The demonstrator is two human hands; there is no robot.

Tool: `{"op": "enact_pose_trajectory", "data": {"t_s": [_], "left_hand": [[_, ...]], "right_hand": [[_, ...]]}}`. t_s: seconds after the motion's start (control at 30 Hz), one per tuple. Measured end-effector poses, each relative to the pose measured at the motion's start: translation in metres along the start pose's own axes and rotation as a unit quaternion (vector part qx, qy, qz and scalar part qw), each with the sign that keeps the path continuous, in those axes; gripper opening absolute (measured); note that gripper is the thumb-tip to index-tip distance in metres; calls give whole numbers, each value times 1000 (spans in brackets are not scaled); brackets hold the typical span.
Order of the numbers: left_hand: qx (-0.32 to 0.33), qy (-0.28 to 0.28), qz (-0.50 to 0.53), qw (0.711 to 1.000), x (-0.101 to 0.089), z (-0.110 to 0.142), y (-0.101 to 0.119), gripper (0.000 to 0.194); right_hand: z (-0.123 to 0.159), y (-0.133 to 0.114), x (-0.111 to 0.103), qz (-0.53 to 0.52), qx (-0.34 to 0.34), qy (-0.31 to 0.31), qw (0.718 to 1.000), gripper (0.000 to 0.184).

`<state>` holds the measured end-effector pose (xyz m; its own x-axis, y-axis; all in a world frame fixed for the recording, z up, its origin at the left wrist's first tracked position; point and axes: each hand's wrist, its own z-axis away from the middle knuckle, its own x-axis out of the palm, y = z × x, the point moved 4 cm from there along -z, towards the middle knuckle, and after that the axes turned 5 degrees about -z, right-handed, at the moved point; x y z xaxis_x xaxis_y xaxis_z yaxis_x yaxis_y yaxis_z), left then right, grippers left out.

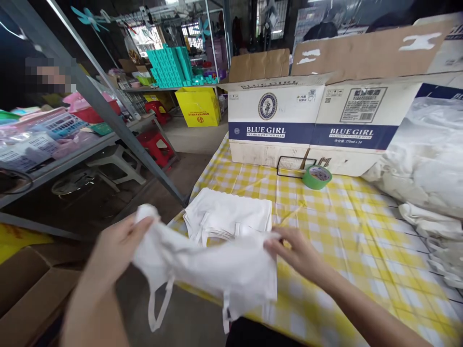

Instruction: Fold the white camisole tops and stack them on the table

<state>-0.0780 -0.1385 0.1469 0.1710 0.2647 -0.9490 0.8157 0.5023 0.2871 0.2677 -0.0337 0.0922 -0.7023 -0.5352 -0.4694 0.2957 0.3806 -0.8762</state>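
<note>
A white bra top (217, 262) with thin straps is stretched between my two hands, slightly blurred, over the near edge of the table. My left hand (117, 241) pinches its left end between thumb and fingers. At its right end my right hand (294, 248) grips the edge of the fabric. The straps hang downward. Just beyond it lies a stack of similar white tops (235, 209), laid flat on the yellow checked tablecloth (347, 236) and partly hidden by the held one.
Farther back on the table stand a Blue Girl carton (275, 113), a roll of green tape (317, 177) and a black wire frame (289, 166). White garments (430, 221) are heaped at the right. A metal post (144, 164) and an open cardboard box (39, 289) are on my left.
</note>
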Motion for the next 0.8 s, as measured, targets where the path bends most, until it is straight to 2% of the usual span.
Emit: {"op": "enact_pose_trajectory", "data": {"t_s": [0.07, 0.1, 0.2, 0.3, 0.47, 0.63, 0.8], "left_hand": [[51, -4, -118, 992, 39, -46, 30, 36], [64, -9, -132, 989, 60, -65, 44, 33], [69, -23, -159, 985, 119, -103, 72, 29], [65, -29, -166, 984, 153, -123, 79, 31], [48, -27, -176, 983, 171, -142, 69, 35], [55, -34, -187, 980, 184, -146, 62, 31], [64, -5, -196, 979, 181, -141, 61, 35]], "right_hand": [[-34, 45, 1, 48, 91, 103, 989, 34], [-47, 67, 4, 74, 137, 138, 978, 34], [-72, 112, 13, 94, 180, 182, 962, 30], [-78, 132, 13, 103, 194, 204, 954, 28], [-85, 141, 6, 120, 203, 222, 946, 27], [-92, 146, 8, 132, 212, 227, 941, 24], [-94, 148, 8, 152, 217, 229, 937, 22]]}}
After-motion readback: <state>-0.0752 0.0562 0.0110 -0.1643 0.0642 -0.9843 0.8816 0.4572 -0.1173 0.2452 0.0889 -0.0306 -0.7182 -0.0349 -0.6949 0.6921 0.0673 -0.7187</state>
